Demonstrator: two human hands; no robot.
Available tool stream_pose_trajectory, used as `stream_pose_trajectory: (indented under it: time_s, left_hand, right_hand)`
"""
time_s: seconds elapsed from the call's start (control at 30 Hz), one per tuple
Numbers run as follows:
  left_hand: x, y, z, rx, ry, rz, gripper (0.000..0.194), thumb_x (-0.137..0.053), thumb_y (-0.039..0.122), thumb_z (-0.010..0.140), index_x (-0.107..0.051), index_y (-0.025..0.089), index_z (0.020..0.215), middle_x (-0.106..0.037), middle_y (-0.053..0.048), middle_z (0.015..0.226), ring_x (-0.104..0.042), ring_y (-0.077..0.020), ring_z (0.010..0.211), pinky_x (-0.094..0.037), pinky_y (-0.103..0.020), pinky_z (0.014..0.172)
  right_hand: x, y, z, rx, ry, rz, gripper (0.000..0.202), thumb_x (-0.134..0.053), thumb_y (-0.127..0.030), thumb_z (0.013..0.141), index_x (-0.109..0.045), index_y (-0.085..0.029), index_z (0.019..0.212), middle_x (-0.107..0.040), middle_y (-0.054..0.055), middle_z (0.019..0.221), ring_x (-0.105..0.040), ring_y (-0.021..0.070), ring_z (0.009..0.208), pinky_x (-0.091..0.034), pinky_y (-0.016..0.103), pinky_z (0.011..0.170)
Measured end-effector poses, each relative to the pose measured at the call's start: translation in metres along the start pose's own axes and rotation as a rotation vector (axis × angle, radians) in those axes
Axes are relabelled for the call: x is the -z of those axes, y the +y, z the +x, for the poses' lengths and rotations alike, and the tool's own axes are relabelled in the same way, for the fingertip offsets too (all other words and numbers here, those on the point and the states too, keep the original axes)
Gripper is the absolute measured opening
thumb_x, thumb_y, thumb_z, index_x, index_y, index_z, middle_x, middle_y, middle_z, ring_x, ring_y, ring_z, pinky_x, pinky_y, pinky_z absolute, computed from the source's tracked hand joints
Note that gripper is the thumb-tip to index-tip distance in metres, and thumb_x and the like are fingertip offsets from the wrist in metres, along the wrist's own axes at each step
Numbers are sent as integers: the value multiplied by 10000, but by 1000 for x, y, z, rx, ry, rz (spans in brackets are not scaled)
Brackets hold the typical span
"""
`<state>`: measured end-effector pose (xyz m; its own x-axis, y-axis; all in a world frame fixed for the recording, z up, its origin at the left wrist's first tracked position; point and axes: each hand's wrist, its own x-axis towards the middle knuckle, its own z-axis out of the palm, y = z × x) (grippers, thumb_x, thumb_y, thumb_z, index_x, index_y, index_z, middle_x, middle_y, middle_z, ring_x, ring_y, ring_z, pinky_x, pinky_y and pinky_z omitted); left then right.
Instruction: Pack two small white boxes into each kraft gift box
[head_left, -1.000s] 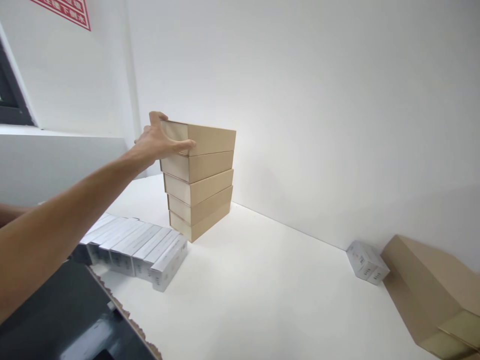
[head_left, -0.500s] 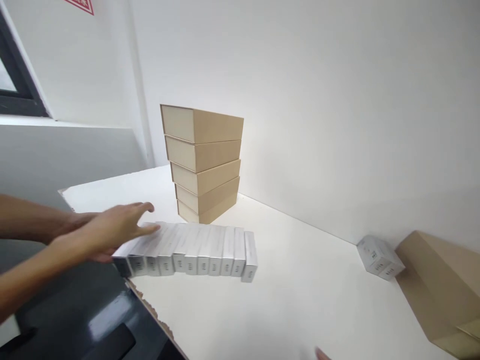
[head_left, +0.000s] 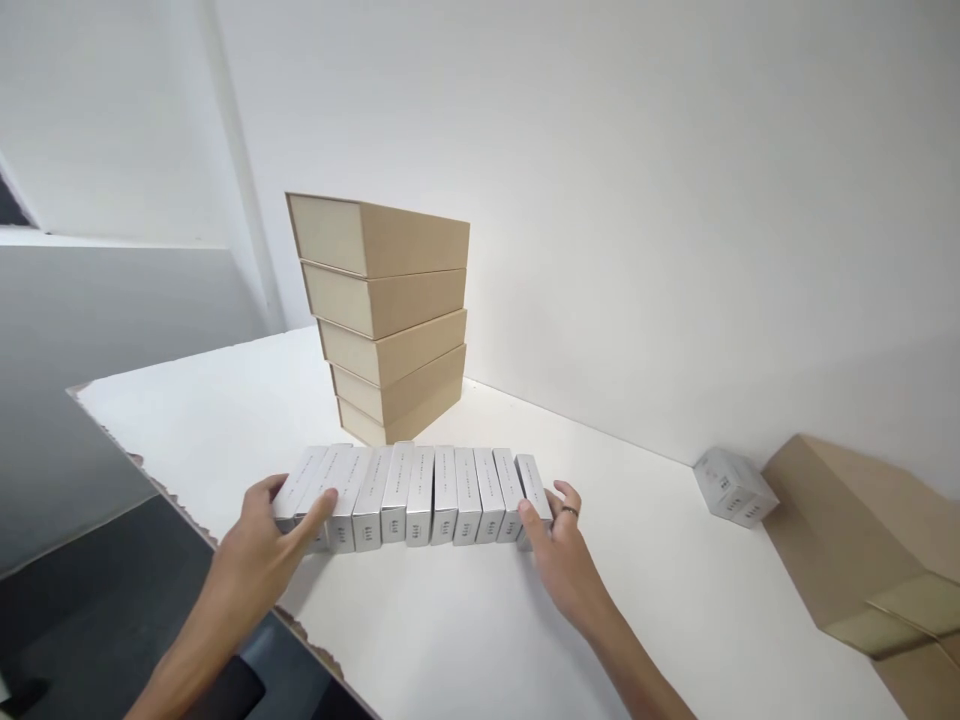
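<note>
A row of several slim white cartons (head_left: pixel 445 495) stands side by side on the white table, with small print on their tops and front ends. My left hand (head_left: pixel 259 545) is closed round the row's left end, its thumb on the front top edges and its fingers at the outer side. At the opposite end, my right hand (head_left: pixel 559 545) grips the last carton (head_left: pixel 531 485), which leans slightly apart from its neighbour. The right thumb lies on the near end, and a ring shows on one finger behind it. The left fingertips are partly hidden.
Behind the row rises a stack of several beige boxes (head_left: pixel 416 300). More white cartons (head_left: pixel 735 487) stand by the wall at right, beside an open brown box (head_left: pixel 847 560). The table's chipped edge (head_left: pixel 307 640) runs along the lower left.
Two arms reached in from the left at the row's left end; now one hand is there. My right hand came up from the bottom edge to the right end. The view shifted slightly.
</note>
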<state>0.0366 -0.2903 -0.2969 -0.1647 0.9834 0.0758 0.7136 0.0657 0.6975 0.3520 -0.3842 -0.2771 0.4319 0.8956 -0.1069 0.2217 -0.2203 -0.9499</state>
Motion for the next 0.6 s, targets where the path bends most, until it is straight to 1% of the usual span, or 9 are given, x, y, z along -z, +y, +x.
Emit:
stream_pose_trajectory:
  time_s: [0.07,0.17,0.23,0.3,0.4,0.47,0.53,0.57,0.6]
  left_hand:
    - [2,4,3,23,-61,-2,887,-484,795,860,-386,141,1451,-628,-256,1374,-662,-469,1180,-594,-528,843]
    - [-1,14,3,-4,-123,3,934,-489,826,835,-386,133,1452,-654,-245,1330,-700,-430,1079,-592,-469,787]
    - [-8,22,0,-73,-179,-4,950,-504,838,816,-378,137,1445,-672,-234,1279,-712,-406,1018,-584,-460,783]
    - [-21,34,-5,-172,-264,-24,931,-554,817,800,-369,163,1436,-674,-212,1270,-706,-390,1031,-579,-453,811]
    - [-49,62,-9,-322,-441,-73,889,-626,742,807,-324,205,1449,-655,-179,1326,-684,-370,1130,-572,-437,883]
    - [-74,91,-3,-406,-531,-98,826,-651,696,818,-341,220,1417,-643,-162,1356,-667,-352,1182,-568,-425,920]
    - [-105,127,12,-470,-569,-93,781,-705,674,781,-395,217,1334,-649,-159,1336,-664,-351,1185,-571,-422,917]
    - [-122,147,23,-489,-570,-81,789,-752,666,734,-419,209,1284,-660,-164,1301,-667,-361,1168,-573,-425,900]
    - [-140,167,35,-505,-574,-72,827,-795,671,681,-428,202,1255,-673,-169,1257,-672,-375,1141,-576,-430,873]
  right_hand:
    - [-2,4,7,6,-47,26,934,-439,-773,916,-145,-181,1576,-458,164,1574,-544,285,1355,-409,447,1130]
    - [6,14,-3,-10,-73,44,899,-443,-777,923,-204,-217,1584,-536,126,1521,-525,270,1377,-387,447,1159]
    - [21,24,-20,-29,-66,41,921,-494,-783,903,-192,-260,1598,-516,99,1549,-474,264,1428,-346,449,1197]
    - [40,35,-41,-59,-6,35,975,-557,-784,870,-142,-307,1612,-466,83,1594,-434,264,1465,-302,460,1228]
    - [71,55,-63,-87,165,45,1060,-619,-782,823,-54,-350,1609,-343,90,1666,-399,289,1489,-277,507,1239]
    - [92,68,-62,-87,271,5,1089,-650,-790,787,-41,-390,1596,-237,80,1704,-367,317,1503,-272,555,1234]
    - [115,78,-45,-60,335,-132,1114,-648,-812,763,-39,-376,1588,-204,105,1704,-377,334,1489,-294,580,1219]
    - [127,82,-30,-40,353,-221,1131,-635,-820,764,-30,-337,1588,-229,143,1686,-415,336,1461,-329,575,1203]
    - [139,84,-13,0,341,-330,1158,-599,-826,782,15,-258,1584,-302,203,1640,-466,329,1421,-392,549,1168]
